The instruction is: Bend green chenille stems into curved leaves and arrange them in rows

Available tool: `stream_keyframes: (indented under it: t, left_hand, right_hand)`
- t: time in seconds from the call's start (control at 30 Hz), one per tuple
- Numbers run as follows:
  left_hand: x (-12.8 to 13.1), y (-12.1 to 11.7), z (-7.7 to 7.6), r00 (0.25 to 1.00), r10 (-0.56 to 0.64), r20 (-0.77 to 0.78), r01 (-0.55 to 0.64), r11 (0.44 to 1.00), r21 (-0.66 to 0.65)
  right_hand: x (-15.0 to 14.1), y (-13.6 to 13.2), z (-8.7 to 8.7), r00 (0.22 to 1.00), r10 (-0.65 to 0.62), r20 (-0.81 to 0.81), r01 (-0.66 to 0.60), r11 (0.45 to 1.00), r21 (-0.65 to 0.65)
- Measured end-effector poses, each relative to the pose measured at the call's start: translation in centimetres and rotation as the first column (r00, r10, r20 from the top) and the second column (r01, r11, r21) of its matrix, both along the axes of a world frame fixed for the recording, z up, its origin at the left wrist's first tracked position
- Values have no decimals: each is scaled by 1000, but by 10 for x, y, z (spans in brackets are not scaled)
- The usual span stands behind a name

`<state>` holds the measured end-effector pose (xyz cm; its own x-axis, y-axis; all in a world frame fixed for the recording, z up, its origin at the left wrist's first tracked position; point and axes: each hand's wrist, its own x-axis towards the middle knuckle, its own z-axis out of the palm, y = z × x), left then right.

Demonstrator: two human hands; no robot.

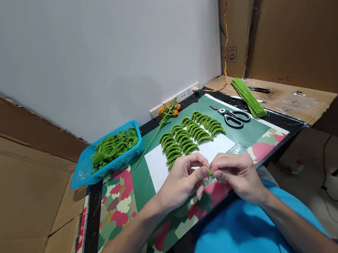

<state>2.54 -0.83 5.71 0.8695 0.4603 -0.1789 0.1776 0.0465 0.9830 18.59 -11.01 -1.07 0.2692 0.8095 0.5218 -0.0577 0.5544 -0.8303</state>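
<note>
Near the table's front edge, my left hand (192, 176) and my right hand (236, 175) meet, thumbs and fingertips pinched. Between them is a short green pipe cleaner piece (211, 174), mostly covered by the fingers. Just beyond the hands, curved green pipe cleaner leaves (186, 138) lie in several rows on white paper (156, 169). Farther back rests a pipe cleaner flower stem (150, 143) with orange and green tufts at its top.
At left stands a blue plastic basket (81, 168) of green pipe cleaner pieces (113, 148). Black-handled scissors (233, 116) lie at right, beside a bundle of green pipe cleaners (248, 96) and a utility knife (259, 89). A power strip (183, 95) lines the wall. Cardboard (299, 16) encloses the sides.
</note>
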Motion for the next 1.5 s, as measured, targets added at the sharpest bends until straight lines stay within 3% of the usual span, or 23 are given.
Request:
stream_keyframes:
  t: [0.13,0.23,0.57,0.97,1.1,1.23,1.5]
  left_hand:
    - [0,6,-1,1000,20,-11,-20,999,-50]
    - [1,5,0,1000,-4,-9,3,995,-100]
    - [1,-4,0,999,-51,-1,51,992,-116]
    - [-3,9,2,997,-74,32,79,973,-216]
    - [-2,8,0,995,-89,36,95,964,-247]
    - [-2,7,1,990,-137,41,143,960,-240]
    - [-1,9,4,999,-36,-7,33,969,-243]
  right_hand:
    - [-2,3,-1,989,37,-142,-55,991,-121]
    - [-4,5,-5,967,69,-247,-107,984,-144]
    - [2,-1,-7,989,97,-110,-101,995,-25]
    - [0,3,-11,963,110,-246,-145,981,-130]
    - [-2,3,-15,911,225,-346,-278,954,-112]
    - [-5,3,-15,794,395,-461,-470,881,-56]
    - [3,6,-13,762,360,-539,-481,871,-99]
